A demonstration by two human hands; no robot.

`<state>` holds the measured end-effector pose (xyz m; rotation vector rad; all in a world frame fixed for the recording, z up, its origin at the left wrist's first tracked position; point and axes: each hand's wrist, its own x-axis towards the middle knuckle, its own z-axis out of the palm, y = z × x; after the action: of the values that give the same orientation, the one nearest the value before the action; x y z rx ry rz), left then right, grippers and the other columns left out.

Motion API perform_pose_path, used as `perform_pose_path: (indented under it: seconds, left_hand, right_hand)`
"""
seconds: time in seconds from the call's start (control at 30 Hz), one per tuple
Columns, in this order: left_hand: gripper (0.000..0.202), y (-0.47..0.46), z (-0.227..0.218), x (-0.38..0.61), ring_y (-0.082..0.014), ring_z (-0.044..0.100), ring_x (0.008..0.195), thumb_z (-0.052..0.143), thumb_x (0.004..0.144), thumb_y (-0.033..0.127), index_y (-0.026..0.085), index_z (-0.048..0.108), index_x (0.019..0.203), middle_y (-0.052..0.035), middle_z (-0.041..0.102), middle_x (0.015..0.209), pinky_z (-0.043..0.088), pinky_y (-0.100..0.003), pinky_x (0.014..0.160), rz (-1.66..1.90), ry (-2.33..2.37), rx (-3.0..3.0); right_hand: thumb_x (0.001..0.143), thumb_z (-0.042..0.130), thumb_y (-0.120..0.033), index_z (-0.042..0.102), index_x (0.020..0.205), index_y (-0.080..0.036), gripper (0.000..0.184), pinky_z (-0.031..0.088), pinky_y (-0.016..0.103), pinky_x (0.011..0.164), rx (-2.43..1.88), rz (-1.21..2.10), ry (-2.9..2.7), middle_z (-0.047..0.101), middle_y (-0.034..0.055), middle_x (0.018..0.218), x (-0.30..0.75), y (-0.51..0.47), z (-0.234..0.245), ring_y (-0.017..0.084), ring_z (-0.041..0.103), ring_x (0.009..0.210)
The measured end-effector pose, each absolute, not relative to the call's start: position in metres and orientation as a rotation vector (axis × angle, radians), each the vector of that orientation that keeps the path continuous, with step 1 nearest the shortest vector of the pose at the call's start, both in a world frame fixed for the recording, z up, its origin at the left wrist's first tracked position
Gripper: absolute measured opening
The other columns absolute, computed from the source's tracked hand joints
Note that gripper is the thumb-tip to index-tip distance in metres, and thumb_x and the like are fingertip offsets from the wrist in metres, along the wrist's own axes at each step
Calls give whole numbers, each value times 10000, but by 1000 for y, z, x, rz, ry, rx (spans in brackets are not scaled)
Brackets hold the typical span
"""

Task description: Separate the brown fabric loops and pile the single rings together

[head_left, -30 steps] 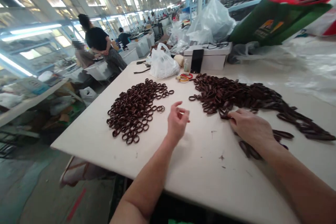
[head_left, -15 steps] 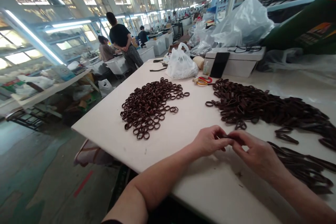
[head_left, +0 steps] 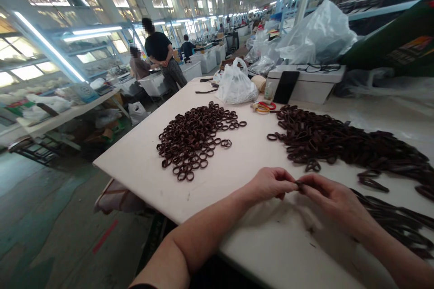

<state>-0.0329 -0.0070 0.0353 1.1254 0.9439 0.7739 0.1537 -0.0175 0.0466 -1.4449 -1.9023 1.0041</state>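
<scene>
Over the near part of the white table (head_left: 237, 158), my left hand (head_left: 269, 184) and my right hand (head_left: 331, 197) meet fingertip to fingertip. Between them they pinch a small dark brown strip (head_left: 298, 184), mostly covered by the fingers; whether it forms a closed loop I cannot tell. A heap of dark brown rings (head_left: 193, 133) lies to the left, beyond my left hand. To the right spreads a long pile of flattened dark brown loops (head_left: 339, 140). More long brown strips (head_left: 396, 226) lie beside my right forearm, partly hidden by it.
Scissors with red and yellow handles (head_left: 264, 107) lie at the table's back, near a knotted white plastic bag (head_left: 237, 83). A black phone (head_left: 286, 87) leans on a white box (head_left: 312, 83) with glasses on top. A standing person (head_left: 162, 54) and others are farther off.
The fingertips of both hands have closed in around the brown strip, so less of it shows. My right hand is slightly lower. The view has shifted a little; the piles look unchanged.
</scene>
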Motion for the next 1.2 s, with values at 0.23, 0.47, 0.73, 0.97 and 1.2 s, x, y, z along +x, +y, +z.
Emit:
perform_pose_path:
  seconds: [0.23,0.47,0.73,0.97,1.2]
  left_hand:
    - [96,-2,33,-38,-78,502,487,640,656,167,132,619,743,38,556,539,385,-156,479,912,984,1121]
    - [147,-5,25,-28,-93,569,558,715,660,193,115,627,747,7,611,591,460,-172,564,951,924,1065]
    - [96,-15,21,-22,-124,605,532,565,747,148,167,527,833,46,565,562,442,-165,493,870,1041,1378]
    - [96,-18,37,-21,-111,480,554,563,731,155,203,499,785,60,506,608,338,-196,521,936,1461,1943]
    - [143,-15,31,-22,-97,501,521,542,725,96,202,460,774,73,498,592,359,-179,517,1016,1446,1859]
  right_hand:
    - [750,629,-504,650,855,-197,325,498,254,601,-1232,1315,-1787,644,39,749,147,-26,53,179,603,679]
    - [818,533,-356,568,769,-211,157,476,235,568,-1135,649,-2016,578,21,817,143,-27,42,133,560,635]
    - [766,487,-381,501,746,-225,157,377,254,503,-1473,289,-2057,540,-28,590,143,-27,33,141,522,496]
    - [780,441,-336,618,922,-242,246,322,278,526,-1755,175,-2052,631,13,631,134,-27,36,204,587,556]
    - [787,459,-296,566,812,-199,147,367,257,579,-1542,471,-1955,604,7,663,132,-27,42,155,536,593]
